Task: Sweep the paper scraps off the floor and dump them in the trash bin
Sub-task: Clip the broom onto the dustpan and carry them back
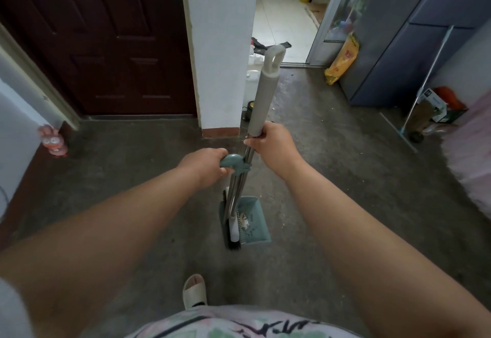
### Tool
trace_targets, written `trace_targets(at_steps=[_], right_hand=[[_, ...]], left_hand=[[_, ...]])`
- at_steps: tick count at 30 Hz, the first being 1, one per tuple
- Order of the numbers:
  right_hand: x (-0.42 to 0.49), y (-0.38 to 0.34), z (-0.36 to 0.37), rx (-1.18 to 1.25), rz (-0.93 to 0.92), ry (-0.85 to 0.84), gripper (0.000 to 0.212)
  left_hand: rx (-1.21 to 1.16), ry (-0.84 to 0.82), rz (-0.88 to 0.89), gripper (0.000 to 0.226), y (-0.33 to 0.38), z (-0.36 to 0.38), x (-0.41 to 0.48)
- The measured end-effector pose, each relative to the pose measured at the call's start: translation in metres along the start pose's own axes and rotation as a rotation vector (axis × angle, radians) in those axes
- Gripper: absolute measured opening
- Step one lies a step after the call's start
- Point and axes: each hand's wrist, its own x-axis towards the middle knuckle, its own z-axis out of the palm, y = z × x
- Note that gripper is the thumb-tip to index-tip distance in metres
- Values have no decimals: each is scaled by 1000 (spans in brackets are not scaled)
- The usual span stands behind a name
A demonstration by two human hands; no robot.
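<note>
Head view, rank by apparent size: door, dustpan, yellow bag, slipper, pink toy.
1. door, by far the largest
2. dustpan
3. yellow bag, a little smaller, though it sits farther from the camera
4. slipper and pink toy look alike, so they are not ranked

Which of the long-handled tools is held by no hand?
The mop leaning by the blue cabinet at right; the right hand holds the broom, the left hand the dustpan handle.
</note>
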Motion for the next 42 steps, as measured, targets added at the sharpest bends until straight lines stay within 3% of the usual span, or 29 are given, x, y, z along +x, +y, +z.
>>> trace_targets(at_steps=[4, 13, 22, 35, 42], right_hand=[[29, -16, 20, -26, 17, 19, 13], [85, -48, 53, -14, 38, 58, 10], [139, -51, 61, 6, 68, 33, 20], [254, -39, 21, 77, 37, -39, 31], [309, -38, -6, 15, -7, -101, 24]], left_hand=[[23, -11, 32, 18, -27, -21, 23], [56, -1, 91, 19, -78, -61, 71], [46, 5, 90, 21, -99, -74, 116], [22, -5, 33, 22, -91, -92, 231], [16, 23, -14, 26, -80, -103, 280]])
